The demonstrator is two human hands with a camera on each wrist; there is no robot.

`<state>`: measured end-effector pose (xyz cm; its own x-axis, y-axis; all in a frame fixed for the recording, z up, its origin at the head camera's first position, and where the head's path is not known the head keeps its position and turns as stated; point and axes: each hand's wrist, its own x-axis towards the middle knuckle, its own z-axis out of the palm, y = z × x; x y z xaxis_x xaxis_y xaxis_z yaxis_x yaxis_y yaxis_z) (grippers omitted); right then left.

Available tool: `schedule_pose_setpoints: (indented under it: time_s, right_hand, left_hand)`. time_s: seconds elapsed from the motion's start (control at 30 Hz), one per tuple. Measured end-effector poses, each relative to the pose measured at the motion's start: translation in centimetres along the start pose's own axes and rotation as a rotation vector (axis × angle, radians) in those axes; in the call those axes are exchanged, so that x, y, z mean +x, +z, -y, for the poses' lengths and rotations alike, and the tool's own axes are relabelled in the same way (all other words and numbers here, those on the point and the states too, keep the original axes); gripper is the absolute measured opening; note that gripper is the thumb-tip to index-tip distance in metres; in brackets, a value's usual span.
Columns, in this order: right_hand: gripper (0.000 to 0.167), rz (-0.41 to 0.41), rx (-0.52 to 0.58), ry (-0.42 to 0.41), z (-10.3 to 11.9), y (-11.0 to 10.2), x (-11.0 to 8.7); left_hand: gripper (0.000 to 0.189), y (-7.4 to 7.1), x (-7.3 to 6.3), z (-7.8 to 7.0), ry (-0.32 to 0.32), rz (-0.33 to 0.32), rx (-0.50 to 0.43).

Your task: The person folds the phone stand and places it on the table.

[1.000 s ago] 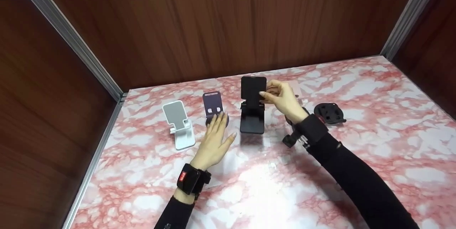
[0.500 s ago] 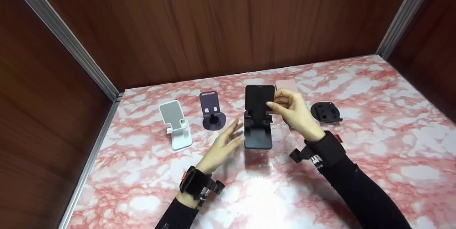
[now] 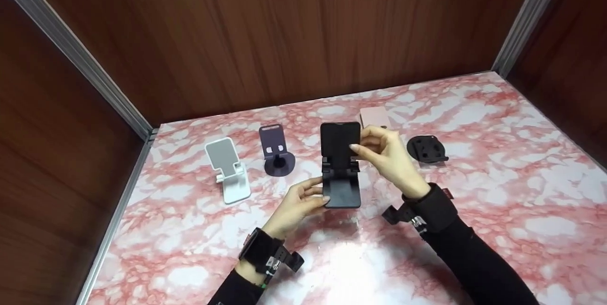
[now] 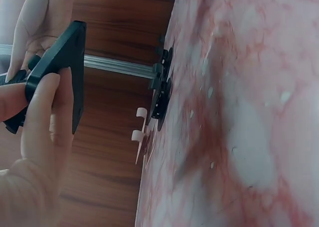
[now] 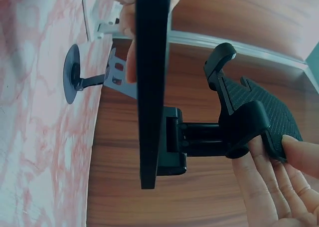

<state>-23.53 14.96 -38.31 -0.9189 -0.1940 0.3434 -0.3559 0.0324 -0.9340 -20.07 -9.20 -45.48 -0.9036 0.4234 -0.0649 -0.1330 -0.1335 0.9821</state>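
Observation:
A black folding phone stand (image 3: 344, 193) is held up off the marbled table between both hands. My right hand (image 3: 390, 159) pinches the right edge of its upper plate (image 3: 337, 141), thumb in front and fingers behind. With thumb and fingers, my left hand (image 3: 295, 204) grips the left edge of the base. Seen from the left wrist, the stand's base (image 4: 70, 62) is tilted and well apart from the tabletop. The right wrist view shows the base edge-on, a hinged arm (image 5: 204, 137) and the textured upper plate (image 5: 261, 105) with my right thumb on it.
On the table to the left stand a white phone stand (image 3: 236, 189) and a purple phone stand (image 3: 280, 165) with a round base. A pink stand (image 3: 374, 116) sits behind my right hand, with a black round-based stand (image 3: 427, 148) farther right. Wooden panels (image 3: 265, 34) enclose the table.
The left hand has left the purple stand and moved right, taking hold of the black stand's base. The right hand has brought the black stand toward me.

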Motion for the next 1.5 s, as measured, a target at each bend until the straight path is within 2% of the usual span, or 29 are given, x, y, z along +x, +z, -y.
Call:
schedule_pose_setpoints:
  time_s: [0.13,0.3,0.37,0.47,0.63,0.77,1.0,1.5]
  right_hand:
    - [0.006,0.002,-0.027,-0.006,-0.1,0.1,0.1]
    - [0.006,-0.018,-0.131,-0.085,-0.3,0.4,0.2]
    - [0.009,-0.031,-0.170,-0.116,-0.5,0.4,0.2]
    - [0.018,-0.049,-0.152,-0.133,-0.5,0.5,0.3]
    - [0.039,-0.021,-0.004,-0.048,-0.6,0.6,0.3]
    - [0.050,0.031,-0.012,0.009,-0.7,0.3,0.3]
    - [0.039,0.068,-0.097,-0.027,-0.5,-0.2,0.6]
    - [0.036,0.067,-0.164,-0.071,-0.1,-0.3,0.0]
  left_hand:
    - [0.061,0.1,-0.3,0.0,-0.008,0.002,-0.063]
    - [0.059,0.4,-0.5,-0.1,-0.009,0.011,-0.112]
    - [0.058,0.5,-0.5,-0.2,-0.009,0.014,-0.123]
    - [0.057,0.8,-0.4,-0.5,-0.010,0.020,-0.127]
    - [0.058,1.2,-0.4,-0.8,-0.015,0.035,-0.115]
    - [0.058,1.2,-0.6,-0.8,-0.017,0.043,-0.105]
    - [0.060,1.0,-0.6,-0.8,-0.006,0.035,-0.074]
    - [0.060,1.1,-0.8,-0.6,-0.008,0.021,-0.044]
